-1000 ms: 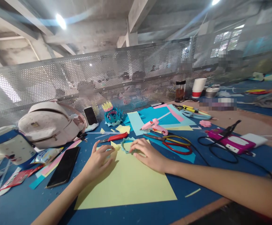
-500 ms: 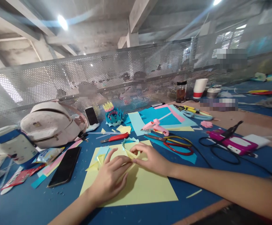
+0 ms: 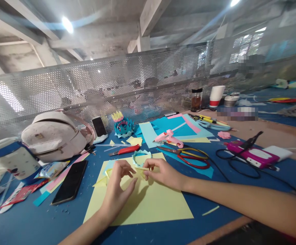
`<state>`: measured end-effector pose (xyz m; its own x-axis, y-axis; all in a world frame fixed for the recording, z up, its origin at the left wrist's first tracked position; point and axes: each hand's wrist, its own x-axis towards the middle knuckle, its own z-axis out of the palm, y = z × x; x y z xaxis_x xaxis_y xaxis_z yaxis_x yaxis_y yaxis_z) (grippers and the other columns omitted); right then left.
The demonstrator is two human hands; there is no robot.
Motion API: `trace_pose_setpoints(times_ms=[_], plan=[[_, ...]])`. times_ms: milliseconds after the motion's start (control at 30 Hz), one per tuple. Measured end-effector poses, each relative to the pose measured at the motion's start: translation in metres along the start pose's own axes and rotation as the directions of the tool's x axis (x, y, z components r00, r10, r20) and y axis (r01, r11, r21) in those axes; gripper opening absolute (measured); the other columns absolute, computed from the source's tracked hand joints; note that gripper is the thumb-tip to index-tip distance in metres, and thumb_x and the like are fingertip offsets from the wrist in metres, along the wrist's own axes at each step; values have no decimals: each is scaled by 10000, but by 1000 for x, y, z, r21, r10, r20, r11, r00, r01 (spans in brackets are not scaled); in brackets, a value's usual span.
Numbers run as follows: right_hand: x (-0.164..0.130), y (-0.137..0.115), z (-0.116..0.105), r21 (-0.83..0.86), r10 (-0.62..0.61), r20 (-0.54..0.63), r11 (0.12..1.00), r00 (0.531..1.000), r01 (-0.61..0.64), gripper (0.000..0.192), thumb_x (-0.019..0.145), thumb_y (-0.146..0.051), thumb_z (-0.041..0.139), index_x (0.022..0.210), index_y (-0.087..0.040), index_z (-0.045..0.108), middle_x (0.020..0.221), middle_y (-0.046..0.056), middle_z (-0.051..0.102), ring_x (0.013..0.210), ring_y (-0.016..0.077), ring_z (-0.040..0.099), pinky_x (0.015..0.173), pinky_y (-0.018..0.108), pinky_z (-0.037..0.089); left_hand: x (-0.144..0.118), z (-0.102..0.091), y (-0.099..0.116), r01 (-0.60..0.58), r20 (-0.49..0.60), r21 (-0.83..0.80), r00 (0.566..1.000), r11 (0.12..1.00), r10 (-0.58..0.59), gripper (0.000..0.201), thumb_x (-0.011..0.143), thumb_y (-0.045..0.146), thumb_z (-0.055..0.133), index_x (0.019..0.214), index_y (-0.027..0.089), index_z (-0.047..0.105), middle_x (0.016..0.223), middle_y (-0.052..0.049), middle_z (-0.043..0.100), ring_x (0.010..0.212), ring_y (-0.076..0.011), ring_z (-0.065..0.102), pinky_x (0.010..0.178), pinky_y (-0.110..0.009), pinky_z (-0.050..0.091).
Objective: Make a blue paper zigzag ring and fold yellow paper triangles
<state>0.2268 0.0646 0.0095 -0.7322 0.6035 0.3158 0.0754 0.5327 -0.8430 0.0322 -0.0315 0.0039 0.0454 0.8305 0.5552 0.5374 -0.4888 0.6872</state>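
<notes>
A large yellow paper sheet (image 3: 150, 204) lies on the blue table in front of me. Both hands meet over its far edge. My left hand (image 3: 118, 189) and my right hand (image 3: 163, 174) pinch a small folded yellow paper piece (image 3: 140, 170) between their fingertips. A light blue paper ring (image 3: 141, 156) lies just beyond the fingers. A folded yellow fan-like piece (image 3: 104, 177) and a light blue scrap sit left of my left hand.
Scissors (image 3: 191, 157), a pink glue gun (image 3: 168, 136), a red utility knife (image 3: 127, 149), a black phone (image 3: 70, 185), a white backpack (image 3: 53, 134), a paper flower (image 3: 124, 126), coloured sheets (image 3: 173, 127), a pink device with black cable (image 3: 252, 156). A perforated metal screen (image 3: 137, 81) backs the table.
My left hand moved right from the sheet's left corner to meet my right hand. Both now pinch the small yellow piece, lifted slightly off the sheet.
</notes>
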Motion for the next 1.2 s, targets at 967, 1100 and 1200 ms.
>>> trace_pose_setpoints(times_ms=[967,1100,1200], plan=[[-7,-11,4,121,71,188,988,980,-95,380,944,-511,579,781,-169,603,684,27,653,643,158,601,626,266,451,-2,14,4,374,198,-156,919,914,-342,473,944,532,495,614,194,522,654,-17,555,641,-154,545,635,-258,404],[-7,-10,3,102,65,201,991,977,-86,376,948,-492,567,748,-174,562,636,0,592,591,133,555,589,244,426,-2,12,5,371,216,-152,917,916,-335,479,944,524,489,594,198,508,642,-18,556,639,-157,546,650,-263,400],[-7,-9,1,62,29,206,997,978,-43,349,944,-434,560,712,-177,521,592,-21,533,555,118,510,564,229,403,-2,11,6,367,212,-137,918,920,-335,452,964,505,454,632,200,492,640,-3,537,641,-155,527,649,-262,387]])
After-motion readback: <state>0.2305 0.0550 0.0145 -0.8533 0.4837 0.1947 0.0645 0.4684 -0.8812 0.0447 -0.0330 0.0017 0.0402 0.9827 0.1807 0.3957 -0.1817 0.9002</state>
